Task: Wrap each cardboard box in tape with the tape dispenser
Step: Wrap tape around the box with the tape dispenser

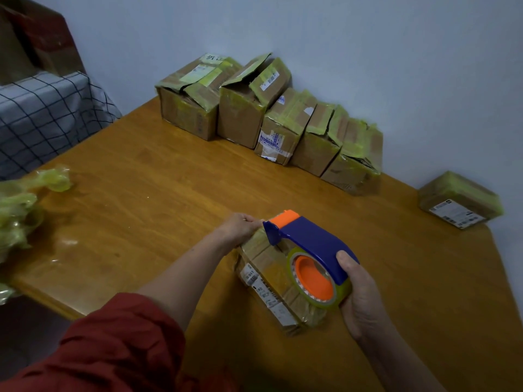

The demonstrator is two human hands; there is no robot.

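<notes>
A flat cardboard box (268, 281) with white labels lies on the wooden table (147, 193) in front of me. My right hand (359, 295) grips the blue and orange tape dispenser (308, 250), which holds a roll of yellowish tape and rests on top of the box. The dispenser's orange front end sits at the box's far edge. My left hand (237, 227) pinches the far left corner of the box, right beside the dispenser's front. Part of the box is hidden under the dispenser.
A row of several taped cardboard boxes (254, 114) stands against the wall at the back. One more taped box (458, 199) lies at the far right. Crumpled yellowish tape (19, 205) lies at the table's left edge. A checked cloth (48, 111) covers furniture on the left.
</notes>
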